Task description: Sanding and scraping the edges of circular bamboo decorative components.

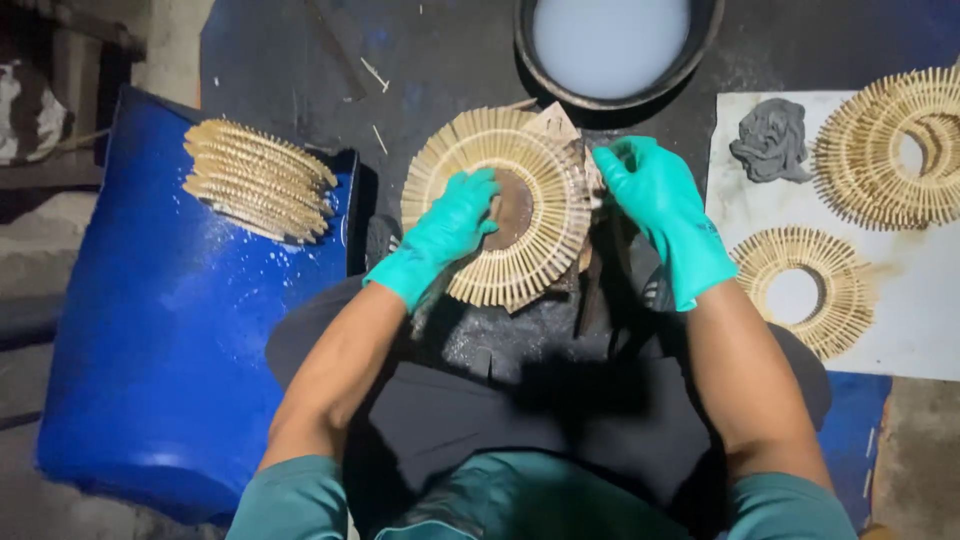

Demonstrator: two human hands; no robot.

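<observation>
A round ring of pale wooden sticks lies on a dark work block between my knees. My left hand, in a teal glove, presses on the ring's brown centre and near rim. My right hand, also in a teal glove, grips the ring's right edge, where a small wooden piece sticks out behind it. Both forearms are bare below teal sleeves.
A stack of finished stick rings rests on a blue drum at left. A dark basin of milky liquid stands at the top. On a white sheet at right lie two stick rings and a grey lump.
</observation>
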